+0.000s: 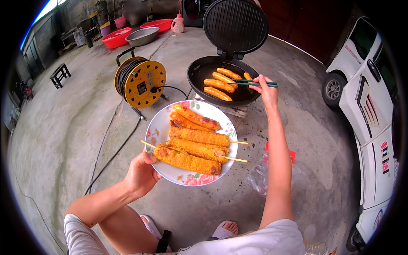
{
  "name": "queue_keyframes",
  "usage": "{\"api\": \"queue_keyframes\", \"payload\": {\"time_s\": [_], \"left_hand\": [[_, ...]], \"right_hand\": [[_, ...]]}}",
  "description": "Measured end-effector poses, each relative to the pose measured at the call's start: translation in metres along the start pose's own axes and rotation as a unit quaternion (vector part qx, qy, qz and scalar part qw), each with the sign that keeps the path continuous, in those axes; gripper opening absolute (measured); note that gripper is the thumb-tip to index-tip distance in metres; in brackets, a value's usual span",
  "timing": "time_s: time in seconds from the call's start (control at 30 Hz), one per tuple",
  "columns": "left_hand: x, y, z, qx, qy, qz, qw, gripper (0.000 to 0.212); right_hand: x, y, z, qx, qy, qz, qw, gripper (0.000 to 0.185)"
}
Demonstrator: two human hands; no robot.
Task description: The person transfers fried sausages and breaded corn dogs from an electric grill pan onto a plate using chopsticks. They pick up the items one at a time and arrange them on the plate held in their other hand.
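My left hand [142, 173] grips the lower left rim of a white floral plate [199, 106]. Two browned sausages [197, 118] lie on the plate above three breaded skewers [191, 161], whose sticks poke past the rim. My right hand [266, 91] is closed on green chopsticks [251, 82], their tips at a sausage [219, 85] in a black electric griddle pan [197, 68]. Several sausages lie in the pan, one apart near its right wall. The pan's ridged lid [236, 27] stands raised behind it.
A yellow cable reel [145, 84] stands left of the pan, its black cable [111, 159] crossing the concrete floor. Clear plastic packaging [258, 175] lies beneath my right forearm. A white vehicle [369, 95] is at right. Red basins [117, 39], a grey basin [142, 36] and a black stool [60, 75] are farther off.
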State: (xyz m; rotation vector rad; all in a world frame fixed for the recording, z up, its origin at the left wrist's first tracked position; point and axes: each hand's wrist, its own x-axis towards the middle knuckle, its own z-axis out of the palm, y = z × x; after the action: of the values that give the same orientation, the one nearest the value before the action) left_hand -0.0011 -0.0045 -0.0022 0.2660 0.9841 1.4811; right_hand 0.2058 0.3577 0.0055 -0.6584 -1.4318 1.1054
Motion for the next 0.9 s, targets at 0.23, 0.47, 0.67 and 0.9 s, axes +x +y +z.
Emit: {"api": "queue_keyframes", "payload": {"time_s": [0.23, 0.47, 0.67, 0.9], "left_hand": [[-0.002, 0.004, 0.000, -0.031, -0.031, -0.006, 0.999, 0.038], [0.000, 0.002, -0.001, -0.039, -0.016, -0.006, 0.999, 0.037], [0.001, 0.002, -0.002, -0.014, 0.002, 0.000, 1.000, 0.039], [0.002, 0.001, -0.003, 0.001, -0.011, -0.001, 1.000, 0.041]], "right_hand": [[-0.004, -0.006, -0.012, -0.019, 0.044, 0.003, 0.999, 0.031], [-0.011, -0.024, -0.021, 0.017, 0.050, -0.006, 0.999, 0.031], [-0.028, -0.044, -0.044, -0.050, 0.064, 0.006, 0.997, 0.032], [-0.039, -0.029, -0.058, -0.025, 0.060, 0.051, 0.997, 0.031]]}}
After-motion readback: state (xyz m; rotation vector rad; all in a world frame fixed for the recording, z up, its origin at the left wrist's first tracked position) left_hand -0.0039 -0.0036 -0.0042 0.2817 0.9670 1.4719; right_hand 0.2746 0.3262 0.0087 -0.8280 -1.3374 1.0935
